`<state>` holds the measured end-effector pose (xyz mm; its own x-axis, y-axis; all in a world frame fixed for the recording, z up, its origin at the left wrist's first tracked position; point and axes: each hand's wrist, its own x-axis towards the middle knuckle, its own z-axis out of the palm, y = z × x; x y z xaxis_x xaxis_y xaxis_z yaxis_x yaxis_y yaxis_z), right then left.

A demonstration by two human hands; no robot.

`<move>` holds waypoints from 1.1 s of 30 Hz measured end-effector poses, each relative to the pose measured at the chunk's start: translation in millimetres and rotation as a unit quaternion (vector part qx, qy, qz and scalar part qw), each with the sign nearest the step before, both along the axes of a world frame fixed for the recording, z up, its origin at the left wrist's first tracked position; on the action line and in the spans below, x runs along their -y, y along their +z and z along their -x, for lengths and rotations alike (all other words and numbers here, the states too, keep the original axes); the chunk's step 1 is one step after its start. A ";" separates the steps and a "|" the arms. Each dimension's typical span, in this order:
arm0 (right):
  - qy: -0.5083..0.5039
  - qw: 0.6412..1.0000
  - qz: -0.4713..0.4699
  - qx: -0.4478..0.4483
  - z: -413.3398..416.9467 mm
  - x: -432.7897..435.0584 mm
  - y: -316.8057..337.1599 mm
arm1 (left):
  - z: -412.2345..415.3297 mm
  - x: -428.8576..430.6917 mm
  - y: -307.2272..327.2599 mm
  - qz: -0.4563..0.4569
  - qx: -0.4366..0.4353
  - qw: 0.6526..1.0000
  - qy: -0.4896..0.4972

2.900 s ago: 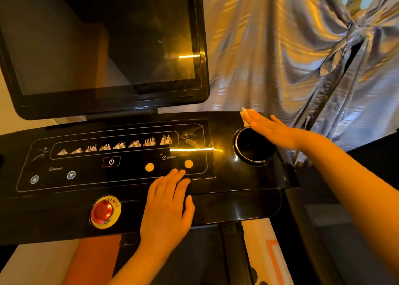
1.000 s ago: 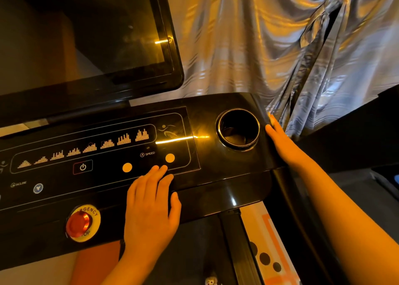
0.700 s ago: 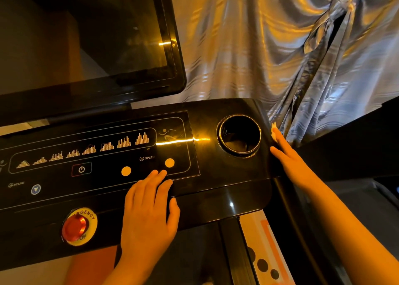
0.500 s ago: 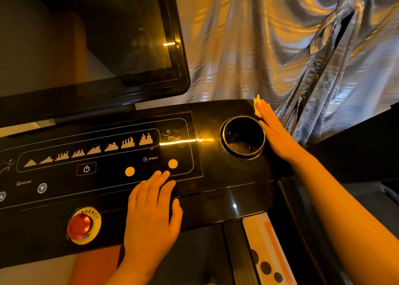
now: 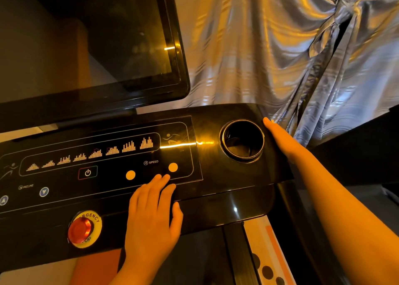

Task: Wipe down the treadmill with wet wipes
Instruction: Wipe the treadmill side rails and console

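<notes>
A person's right hand (image 5: 280, 141) presses flat, fingers straight, on the right edge of the treadmill console (image 5: 226, 200) beside the cup holder (image 5: 241, 141); any wet wipe beneath is hidden. The left hand (image 5: 152, 217) rests flat on the front lip, holding nothing. Most of the machine likely awaits wiping.

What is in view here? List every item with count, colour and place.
console: 1, glossy black, centre
screen: 1, black, above console at left
cup holder: 1, black with shiny rim, console's right end
emergency stop button: 1, red on yellow ring, console's lower left
round buttons: 2, orange, under the SPEED label
power button: 1, white symbol, mid panel
curtain: 1, silvery grey, behind at right
wet wipe: not plainly visible
left hand: flat on console's front edge
right hand: flat, right of cup holder
</notes>
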<state>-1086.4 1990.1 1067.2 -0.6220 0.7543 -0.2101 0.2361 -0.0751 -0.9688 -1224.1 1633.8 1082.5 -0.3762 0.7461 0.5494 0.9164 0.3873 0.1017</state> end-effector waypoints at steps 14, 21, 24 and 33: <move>0.092 0.918 -0.385 0.017 12.0 16.2 19.9 | 1.5 0.3 -0.3 0.009 -0.003 1.000 -0.004; 0.084 0.912 -0.401 0.035 -26.4 54.5 0.7 | 1.4 0.0 -0.5 0.003 -0.011 1.000 -0.001; 0.029 0.919 -0.390 0.055 -42.7 96.2 -10.6 | 0.4 0.2 0.1 0.003 -0.008 1.000 0.002; 0.001 0.889 -0.442 0.116 -37.8 208.7 -8.0 | 0.4 1.6 -0.9 0.017 -0.004 1.000 0.010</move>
<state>-1048.6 1781.3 1059.2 -0.6407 0.6875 0.3419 0.4368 0.6926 -0.5740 -1224.5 1632.2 1081.6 -0.3858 0.7573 0.5270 0.9096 0.4078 0.0798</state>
